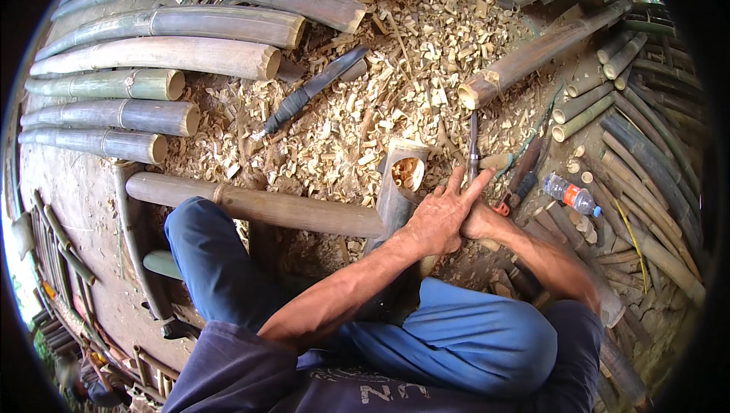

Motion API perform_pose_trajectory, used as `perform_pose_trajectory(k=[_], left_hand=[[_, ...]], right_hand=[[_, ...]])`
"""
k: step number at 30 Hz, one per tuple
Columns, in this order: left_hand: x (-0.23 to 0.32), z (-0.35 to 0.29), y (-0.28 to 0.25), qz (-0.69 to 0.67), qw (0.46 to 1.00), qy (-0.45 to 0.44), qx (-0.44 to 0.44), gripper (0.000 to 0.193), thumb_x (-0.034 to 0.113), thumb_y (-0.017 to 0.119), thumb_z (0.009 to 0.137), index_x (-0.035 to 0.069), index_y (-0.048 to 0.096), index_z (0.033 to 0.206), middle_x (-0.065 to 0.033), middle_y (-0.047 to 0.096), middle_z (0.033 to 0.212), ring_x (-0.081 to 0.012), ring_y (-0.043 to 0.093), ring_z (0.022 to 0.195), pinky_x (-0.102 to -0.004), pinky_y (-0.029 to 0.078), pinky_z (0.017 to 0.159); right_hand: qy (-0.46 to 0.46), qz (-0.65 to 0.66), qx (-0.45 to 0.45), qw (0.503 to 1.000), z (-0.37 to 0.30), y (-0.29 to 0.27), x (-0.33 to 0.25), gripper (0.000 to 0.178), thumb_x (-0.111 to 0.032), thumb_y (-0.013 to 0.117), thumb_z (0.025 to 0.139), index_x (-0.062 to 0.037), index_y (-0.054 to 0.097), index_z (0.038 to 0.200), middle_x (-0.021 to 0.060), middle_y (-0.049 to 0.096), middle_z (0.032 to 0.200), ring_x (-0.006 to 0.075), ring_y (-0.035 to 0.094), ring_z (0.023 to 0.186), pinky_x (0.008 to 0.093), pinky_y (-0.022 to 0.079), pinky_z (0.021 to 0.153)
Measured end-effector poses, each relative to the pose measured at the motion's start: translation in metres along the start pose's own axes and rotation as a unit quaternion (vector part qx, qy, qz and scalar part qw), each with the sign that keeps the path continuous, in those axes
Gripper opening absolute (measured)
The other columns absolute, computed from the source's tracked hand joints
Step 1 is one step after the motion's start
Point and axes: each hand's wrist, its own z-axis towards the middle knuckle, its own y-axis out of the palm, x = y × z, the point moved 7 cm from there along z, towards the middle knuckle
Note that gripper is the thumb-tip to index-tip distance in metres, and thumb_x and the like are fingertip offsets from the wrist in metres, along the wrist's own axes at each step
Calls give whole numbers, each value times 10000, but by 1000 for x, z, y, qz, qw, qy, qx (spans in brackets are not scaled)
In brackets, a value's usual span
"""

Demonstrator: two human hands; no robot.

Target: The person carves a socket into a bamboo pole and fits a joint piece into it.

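Note:
My left hand (435,223) lies across my right with its fingers stretched out and spread. Between those fingers runs the dark metal shaft of a long chisel-like tool (473,144). My right hand (484,223) is closed where the tool's lower end would be; its fingers are mostly hidden behind my left hand. Just left of my hands stands a short bamboo tube (395,204) with pale shavings in its open mouth. A horizontal bamboo pole (304,210) runs from it toward my left. The tool's far tip is near the end of a bamboo pole (525,57).
Cut bamboo poles (175,25) lie side by side at the far left. A long knife with a black-wrapped grip (315,90) rests on wood shavings (319,158). To the right are a plastic bottle (572,194), a dark tool (525,169) and stacked bamboo (650,166).

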Motion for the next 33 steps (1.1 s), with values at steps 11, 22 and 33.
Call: perform_pose_trajectory(k=[11, 22, 33], left_hand=[[-1, -7, -2, 91, 945, 16, -313, 1085, 0, 775, 601, 167, 337, 1579, -268, 583, 1312, -441, 612, 1186, -496, 482, 1057], [2, -13, -7, -9, 999, 1, -39, 1264, -3, 813, 596, 237, 131, 1632, -356, 328, 1534, -516, 544, 1259, -515, 495, 1063], [-10, -16, -3, 54, 979, 25, -194, 875, 74, 779, 657, 134, 504, 1485, -215, 583, 1318, -406, 591, 1232, -477, 492, 1033]], right_hand=[[-30, 42, 177, 983, -15, 68, 9, 563, -178, 721, 872, -61, 528, 1387, 232, 618, 1291, 329, 604, 1238, 426, 507, 998], [-2, 87, 71, 994, -6, 22, -6, 631, -83, 749, 831, -53, 490, 1406, 218, 534, 1315, 291, 529, 1308, 413, 468, 1059], [18, 62, 111, 992, 3, 54, -29, 631, -117, 695, 879, -70, 422, 1446, 172, 557, 1311, 255, 529, 1317, 393, 462, 1055]])
